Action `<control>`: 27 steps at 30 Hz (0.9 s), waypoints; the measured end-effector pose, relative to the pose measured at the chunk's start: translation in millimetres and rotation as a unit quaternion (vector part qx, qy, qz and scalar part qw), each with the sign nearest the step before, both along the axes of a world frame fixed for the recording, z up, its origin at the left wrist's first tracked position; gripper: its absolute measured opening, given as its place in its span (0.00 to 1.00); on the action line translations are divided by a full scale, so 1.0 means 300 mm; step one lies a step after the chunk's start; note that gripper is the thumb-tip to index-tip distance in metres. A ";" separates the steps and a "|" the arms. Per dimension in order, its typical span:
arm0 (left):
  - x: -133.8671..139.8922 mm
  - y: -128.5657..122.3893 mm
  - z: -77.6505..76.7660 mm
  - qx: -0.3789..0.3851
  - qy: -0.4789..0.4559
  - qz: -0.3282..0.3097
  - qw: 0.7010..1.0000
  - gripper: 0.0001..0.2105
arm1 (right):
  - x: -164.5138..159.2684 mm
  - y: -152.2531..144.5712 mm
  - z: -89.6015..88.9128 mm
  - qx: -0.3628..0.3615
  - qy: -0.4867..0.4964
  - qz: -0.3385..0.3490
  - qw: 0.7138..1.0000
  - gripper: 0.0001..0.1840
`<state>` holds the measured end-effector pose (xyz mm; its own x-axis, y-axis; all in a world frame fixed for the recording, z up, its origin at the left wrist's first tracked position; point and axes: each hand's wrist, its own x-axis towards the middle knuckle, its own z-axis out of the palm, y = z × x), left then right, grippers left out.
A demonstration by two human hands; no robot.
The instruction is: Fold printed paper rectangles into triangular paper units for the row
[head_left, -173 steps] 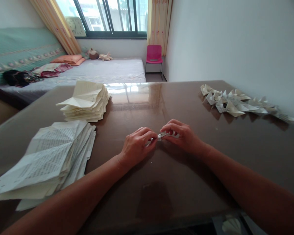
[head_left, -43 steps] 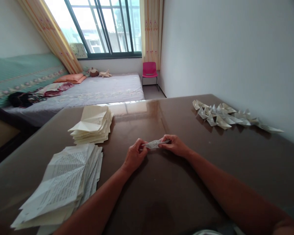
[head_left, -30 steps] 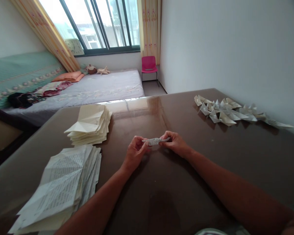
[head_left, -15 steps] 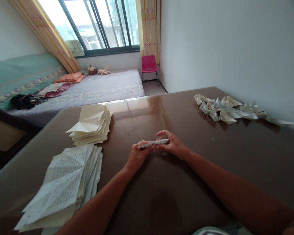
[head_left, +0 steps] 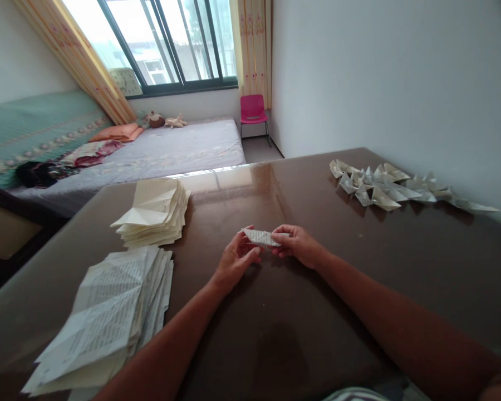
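Folded paper piece (head_left: 262, 237), small, narrow, printed with text; held just above the brown table (head_left: 300, 345) near its middle, pinched at both ends between the two hands.

Far left, nearest edge: stack of printed sheets (head_left: 104, 317), creased, fanned loosely, lying flat on the table; just beyond it, a second stack of cream folded sheets (head_left: 154, 213), neater, top sheet showing diagonal creases; the two stacks sit close together but whether they touch cannot be told.

Left hand (head_left: 232, 262): forearm enters from the lower left; fingers curled, thumb and fingertips closed on the left end of the folded paper piece; heel of the hand low, near the tabletop.

Right hand (head_left: 298, 247): forearm enters from the lower right; fingers bent inward, gripping the right end of the same piece; knuckles face up; the two hands nearly meet beneath the paper.

Right side, far edge by the white wall (head_left: 392, 78): row of finished paper boats (head_left: 384, 186), many, small, pointed, clustered and trailing off to the right; well apart from the hands.

Background, beyond the table: bed (head_left: 179, 147) with grey cover on the left; pink chair (head_left: 254, 108) under the window (head_left: 167, 39); curtains (head_left: 250, 44) beside the glass.
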<state>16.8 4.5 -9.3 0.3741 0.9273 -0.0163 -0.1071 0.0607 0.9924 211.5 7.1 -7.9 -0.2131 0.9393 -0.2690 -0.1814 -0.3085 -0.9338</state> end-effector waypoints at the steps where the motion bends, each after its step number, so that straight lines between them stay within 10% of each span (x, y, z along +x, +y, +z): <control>1: 0.002 0.001 -0.002 0.002 -0.007 0.000 1.000 0.32 | 0.000 0.001 -0.002 -0.015 0.012 0.002 1.000 0.15; 10: 0.015 0.004 -0.011 -0.009 -0.014 0.005 1.000 0.31 | -0.027 -0.011 0.005 -0.033 0.000 -0.008 0.999 0.10; 27: 0.026 -0.011 -0.011 0.007 -0.013 0.079 0.997 0.12 | -0.055 -0.042 0.001 0.223 -0.181 0.016 0.958 0.13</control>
<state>24.6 1.4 -12.5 0.2239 0.9746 0.0044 -0.1404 0.0278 0.9897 195.1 -5.7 -7.7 -0.2127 0.9724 0.0956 0.1816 0.1355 -0.9740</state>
